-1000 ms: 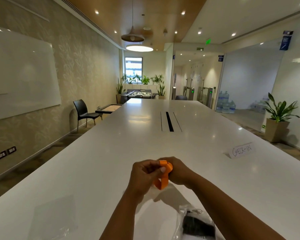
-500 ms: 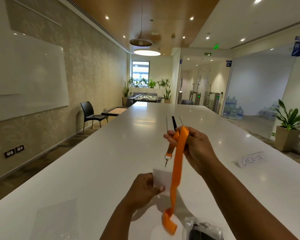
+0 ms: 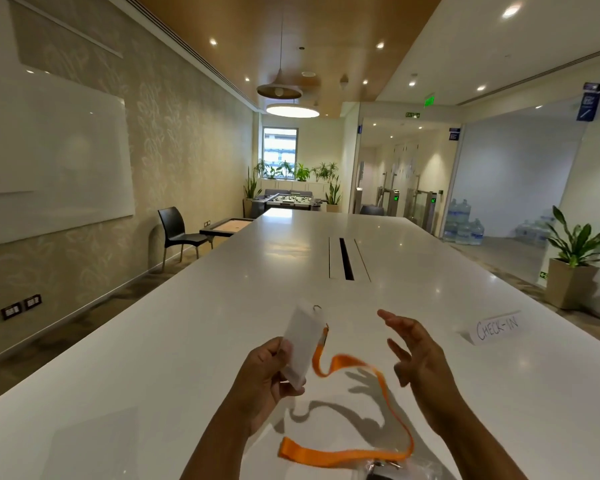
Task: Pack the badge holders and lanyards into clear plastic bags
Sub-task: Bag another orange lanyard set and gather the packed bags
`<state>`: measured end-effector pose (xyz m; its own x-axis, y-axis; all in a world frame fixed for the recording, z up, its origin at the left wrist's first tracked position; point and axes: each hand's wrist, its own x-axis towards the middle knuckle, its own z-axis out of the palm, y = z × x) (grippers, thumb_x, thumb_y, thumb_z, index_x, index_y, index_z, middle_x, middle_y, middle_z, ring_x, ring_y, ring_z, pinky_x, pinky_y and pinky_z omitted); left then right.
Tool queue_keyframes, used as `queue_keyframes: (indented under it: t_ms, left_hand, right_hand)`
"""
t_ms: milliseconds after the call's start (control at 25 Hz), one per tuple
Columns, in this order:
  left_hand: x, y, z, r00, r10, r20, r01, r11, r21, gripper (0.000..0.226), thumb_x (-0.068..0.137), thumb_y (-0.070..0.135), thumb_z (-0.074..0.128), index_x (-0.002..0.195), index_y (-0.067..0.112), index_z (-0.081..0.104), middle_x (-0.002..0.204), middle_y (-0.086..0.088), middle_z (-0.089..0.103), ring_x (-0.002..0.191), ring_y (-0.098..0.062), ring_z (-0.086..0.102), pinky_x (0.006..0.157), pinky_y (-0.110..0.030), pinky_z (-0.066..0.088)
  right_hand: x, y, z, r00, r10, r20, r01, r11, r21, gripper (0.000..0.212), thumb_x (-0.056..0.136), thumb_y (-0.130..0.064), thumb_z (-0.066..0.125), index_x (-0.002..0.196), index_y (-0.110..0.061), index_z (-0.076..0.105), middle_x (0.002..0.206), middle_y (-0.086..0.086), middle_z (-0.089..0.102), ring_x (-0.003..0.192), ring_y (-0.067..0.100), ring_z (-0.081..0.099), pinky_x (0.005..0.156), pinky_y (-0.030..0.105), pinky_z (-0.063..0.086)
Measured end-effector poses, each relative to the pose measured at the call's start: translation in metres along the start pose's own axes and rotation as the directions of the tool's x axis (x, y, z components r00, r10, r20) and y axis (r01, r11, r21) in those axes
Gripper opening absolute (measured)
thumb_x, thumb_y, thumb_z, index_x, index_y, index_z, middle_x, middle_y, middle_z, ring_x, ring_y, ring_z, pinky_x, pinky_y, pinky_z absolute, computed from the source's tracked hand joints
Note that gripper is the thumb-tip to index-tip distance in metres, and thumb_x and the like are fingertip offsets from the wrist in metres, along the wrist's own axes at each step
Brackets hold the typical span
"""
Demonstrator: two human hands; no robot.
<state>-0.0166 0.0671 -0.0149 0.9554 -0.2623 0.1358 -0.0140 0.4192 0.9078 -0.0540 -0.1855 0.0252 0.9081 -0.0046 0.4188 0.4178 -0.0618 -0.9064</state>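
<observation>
My left hand (image 3: pixel 267 372) grips one clear badge holder (image 3: pixel 303 341), its single orange lanyard (image 3: pixel 371 372) trailing toward the table's (image 3: pixel 153 358) near edge. My right hand (image 3: pixel 420 355) hovers, fingers spread, empty.

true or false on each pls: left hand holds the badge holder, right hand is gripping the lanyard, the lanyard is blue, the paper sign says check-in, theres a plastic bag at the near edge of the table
1. The left hand holds the badge holder. True.
2. The right hand is gripping the lanyard. False: its fingers are spread open, with no grip on the strap.
3. The lanyard is blue. False: it is orange.
4. The paper sign reads CHECK-IN. True.
5. A clear plastic bag lies at the near edge of the table. True: it is partly cut off by the frame, with something dark inside.
</observation>
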Motion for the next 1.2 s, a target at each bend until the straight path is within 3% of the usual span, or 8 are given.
queue_keyframes:
  t_ms: [200, 360, 480, 600, 720, 960, 1080, 1200]
  left_hand:
    - [0.003, -0.01, 0.008, 1.0, 0.02, -0.01, -0.017, 0.981, 0.194, 0.041, 0.081, 0.038, 0.061, 0.112, 0.012, 0.061, 0.101, -0.01, 0.067, 0.089, -0.029, 0.068, 0.067, -0.04, 0.058]
    - [0.003, -0.011, 0.019, 0.989, 0.113, -0.1, -0.08, 0.953, 0.292, 0.042, 0.08, 0.043, 0.062, 0.107, 0.011, 0.062, 0.102, -0.014, 0.067, 0.091, -0.033, 0.068, 0.063, -0.04, 0.059]
    - [0.004, -0.011, 0.02, 0.908, 0.286, -0.307, -0.118, 0.876, 0.468, 0.024, 0.088, 0.036, 0.062, 0.097, 0.014, 0.061, 0.1, -0.01, 0.066, 0.084, -0.03, 0.067, 0.053, -0.036, 0.061]
    - [0.001, -0.015, 0.026, 0.837, 0.457, -0.301, -0.088, 0.655, 0.75, 0.017, 0.091, 0.035, 0.059, 0.093, 0.019, 0.06, 0.094, -0.002, 0.067, 0.08, -0.021, 0.067, 0.057, -0.035, 0.062]
    - [-0.001, -0.016, 0.032, 0.93, 0.368, -0.003, -0.216, 0.554, 0.804, 0.013, 0.092, 0.029, 0.059, 0.083, 0.022, 0.064, 0.08, 0.004, 0.069, 0.076, -0.014, 0.068, 0.069, -0.034, 0.061]
    - [-0.009, 0.008, 0.042, 0.929, 0.004, 0.37, -0.25, 0.743, 0.621, 0.017, 0.091, 0.033, 0.061, 0.103, 0.029, 0.073, 0.099, 0.006, 0.074, 0.092, -0.016, 0.071, 0.063, -0.025, 0.058]
    - [-0.012, 0.019, 0.035, 0.955, 0.086, 0.284, -0.21, 0.872, 0.443, 0.014, 0.092, 0.021, 0.061, 0.098, 0.019, 0.073, 0.097, -0.009, 0.073, 0.088, -0.031, 0.071, 0.058, -0.038, 0.06]
    - [-0.006, 0.022, 0.024, 0.969, 0.24, -0.054, -0.217, 0.936, 0.277, 0.013, 0.093, 0.009, 0.057, 0.094, 0.012, 0.069, 0.092, -0.007, 0.07, 0.089, -0.032, 0.066, 0.056, -0.041, 0.06]
  right_hand:
    - [-0.013, 0.02, 0.039, 0.959, 0.12, 0.256, -0.131, 0.991, 0.024, 0.082, 0.071, -0.002, 0.068, 0.137, -0.042, 0.039, 0.136, -0.022, 0.054, 0.124, 0.002, 0.053, 0.09, 0.025, 0.054]
    - [-0.015, 0.022, 0.064, 0.967, 0.143, 0.211, -0.107, 0.979, -0.176, 0.024, 0.088, -0.036, 0.065, 0.11, -0.028, 0.068, 0.099, -0.007, 0.076, 0.091, 0.01, 0.072, 0.085, 0.03, 0.058]
    - [-0.019, 0.016, 0.064, 0.994, -0.012, 0.106, 0.068, 0.839, -0.54, 0.03, 0.094, -0.04, 0.055, 0.078, -0.022, 0.073, 0.065, -0.005, 0.07, 0.06, 0.009, 0.066, 0.066, 0.026, 0.056]
    - [-0.021, 0.009, 0.07, 0.966, -0.169, 0.196, 0.258, 0.607, -0.751, 0.036, 0.087, -0.051, 0.058, 0.074, -0.023, 0.076, 0.101, -0.013, 0.061, 0.101, 0.002, 0.049, 0.081, 0.026, 0.045]
    - [-0.013, -0.006, 0.067, 0.967, -0.164, 0.197, 0.256, 0.636, -0.728, 0.031, 0.082, -0.053, 0.055, 0.075, -0.033, 0.077, 0.149, -0.034, 0.024, 0.143, 0.0, -0.003, 0.109, 0.041, 0.009]
    - [0.001, -0.015, 0.017, 0.998, -0.012, 0.063, 0.041, 0.87, -0.491, 0.045, 0.088, -0.037, 0.028, 0.083, -0.053, 0.07, 0.098, -0.037, 0.065, 0.113, -0.018, 0.047, 0.111, 0.041, 0.021]
    - [0.0, -0.008, 0.01, 0.998, -0.012, 0.056, 0.037, 0.877, -0.48, 0.037, 0.079, -0.037, 0.038, 0.072, -0.044, 0.074, 0.081, -0.023, 0.072, 0.088, -0.004, 0.064, 0.092, 0.036, 0.046]
    - [-0.004, 0.007, 0.019, 0.967, 0.103, 0.233, 0.06, 0.796, -0.602, 0.018, 0.078, -0.025, 0.061, 0.082, -0.03, 0.078, 0.089, -0.015, 0.074, 0.086, -0.002, 0.066, 0.086, 0.029, 0.05]
